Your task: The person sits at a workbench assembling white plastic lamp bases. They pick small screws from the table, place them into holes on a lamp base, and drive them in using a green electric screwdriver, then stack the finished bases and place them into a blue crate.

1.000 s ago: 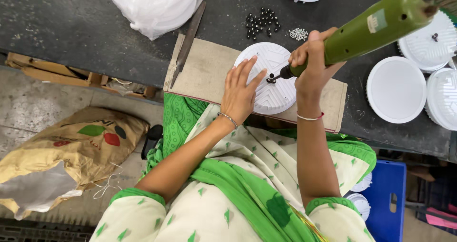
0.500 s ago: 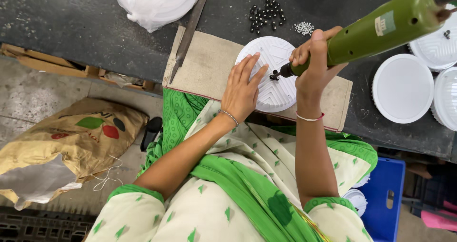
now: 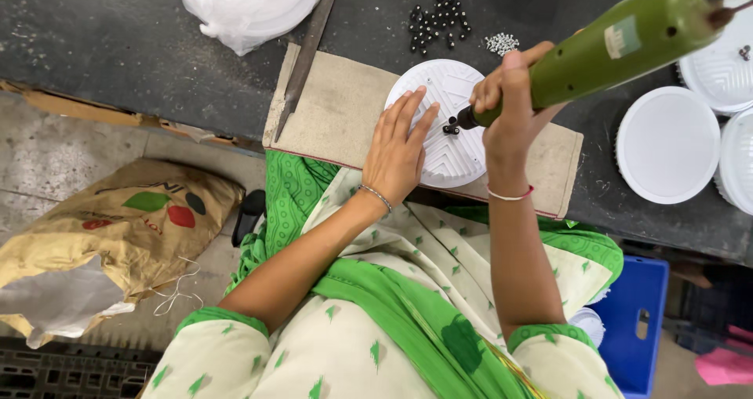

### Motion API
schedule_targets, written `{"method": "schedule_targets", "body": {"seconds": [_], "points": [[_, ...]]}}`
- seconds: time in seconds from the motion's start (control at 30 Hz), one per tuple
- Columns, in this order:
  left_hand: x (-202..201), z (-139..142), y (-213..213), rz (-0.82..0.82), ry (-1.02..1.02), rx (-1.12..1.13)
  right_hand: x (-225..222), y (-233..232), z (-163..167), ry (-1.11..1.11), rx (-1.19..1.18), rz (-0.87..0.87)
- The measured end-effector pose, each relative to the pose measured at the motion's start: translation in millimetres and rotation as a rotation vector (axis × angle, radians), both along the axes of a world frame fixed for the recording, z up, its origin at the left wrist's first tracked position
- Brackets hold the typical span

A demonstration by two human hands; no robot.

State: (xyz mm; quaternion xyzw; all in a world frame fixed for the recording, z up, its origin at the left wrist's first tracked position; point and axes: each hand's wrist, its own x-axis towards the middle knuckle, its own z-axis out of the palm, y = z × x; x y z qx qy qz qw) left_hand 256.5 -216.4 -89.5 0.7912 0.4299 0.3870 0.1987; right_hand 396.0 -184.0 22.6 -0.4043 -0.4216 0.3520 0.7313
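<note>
A round white ribbed plastic disc (image 3: pixel 443 101) lies on a tan board (image 3: pixel 337 109) at the edge of a dark workbench. My left hand (image 3: pixel 396 148) rests flat on the disc's left side, fingers spread. My right hand (image 3: pixel 510 109) is wrapped around a green electric screwdriver (image 3: pixel 620 42), whose tip touches the disc near its middle. Piles of small black screws (image 3: pixel 435 22) and silver screws (image 3: pixel 502 43) lie on the bench just beyond the disc.
More white discs (image 3: pixel 667 144) lie at the right. A white plastic bag (image 3: pixel 243 3) and a long metal file (image 3: pixel 306 50) sit at the left of the bench. A tan sack (image 3: pixel 110 234) lies on the floor; a blue crate (image 3: pixel 635 320) stands at lower right.
The view has shifted slightly. My hands and the screwdriver stay on the disc in nearly the same place.
</note>
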Motion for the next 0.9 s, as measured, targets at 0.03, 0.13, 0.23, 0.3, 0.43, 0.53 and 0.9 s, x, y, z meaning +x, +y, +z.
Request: {"method": "schedule_targets", "body": {"seconds": [0.03, 0.13, 0.23, 0.3, 0.43, 0.53, 0.9], "points": [[0, 0, 1, 0.000, -0.001, 0.002, 2, 0, 1, -0.025, 0.025, 0.032], [-1, 1, 3, 0.007, -0.015, -0.003, 14, -2, 6, -0.085, 0.082, 0.093], [-3, 5, 5, 0.014, -0.139, -0.023, 26, -2, 13, -0.156, 0.098, 0.083], [-12, 6, 4, 0.010, -0.321, -0.050, 35, -4, 21, -0.242, 0.091, 0.124], [-35, 2, -25, 0.106, -0.399, -0.234, 55, -16, 36, -0.446, 0.096, 0.254], [-47, -12, -54, 0.103, -0.572, -0.621, 66, -27, 26, -0.469, 0.062, 0.211], [-46, -35, -70, 0.077, -1.239, -1.347, 79, -25, -84, -0.697, -0.407, -0.052]]}}
